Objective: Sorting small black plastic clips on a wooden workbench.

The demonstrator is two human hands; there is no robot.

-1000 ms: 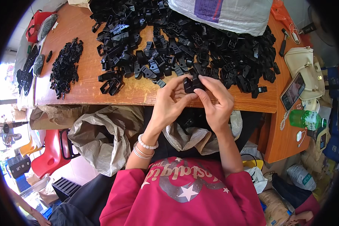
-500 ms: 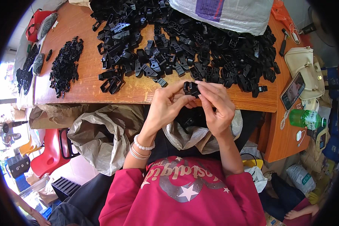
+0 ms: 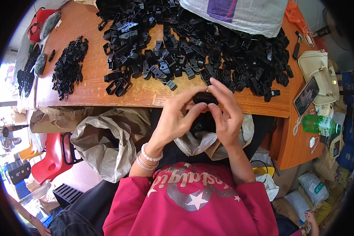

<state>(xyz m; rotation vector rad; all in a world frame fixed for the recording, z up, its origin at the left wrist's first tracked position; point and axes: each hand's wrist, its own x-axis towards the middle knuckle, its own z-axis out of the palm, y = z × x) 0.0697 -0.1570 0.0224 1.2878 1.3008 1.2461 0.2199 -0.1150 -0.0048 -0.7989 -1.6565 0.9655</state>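
Note:
Between my two hands, just over the table's front edge, is a black plastic part (image 3: 203,98). My left hand (image 3: 178,114) grips its left side with the thumb below and the fingers above. On its right side, my right hand (image 3: 227,112) presses with thumb and fingertips; one finger points up. The fingers hide much of the part. Beyond my hands spreads a large heap of black plastic parts (image 3: 161,67). Below them, an open woven sack (image 3: 192,145) lies at my lap with dark pieces in it.
A pile of small black pieces (image 3: 69,65) lies left on the wooden table (image 3: 126,101). A white sack (image 3: 240,17) rests on the heap. Rightward are a hammer (image 3: 297,45), phone (image 3: 306,96), cream handbag (image 3: 314,65) and green bottle (image 3: 318,124). Another sack (image 3: 102,153) stands left; a co-worker's arm (image 3: 29,218) shows lower left.
Both hands have closed in around the black part, which now appears turned, with both thumbs at its near side. At lower right, another person's limbs have shifted.

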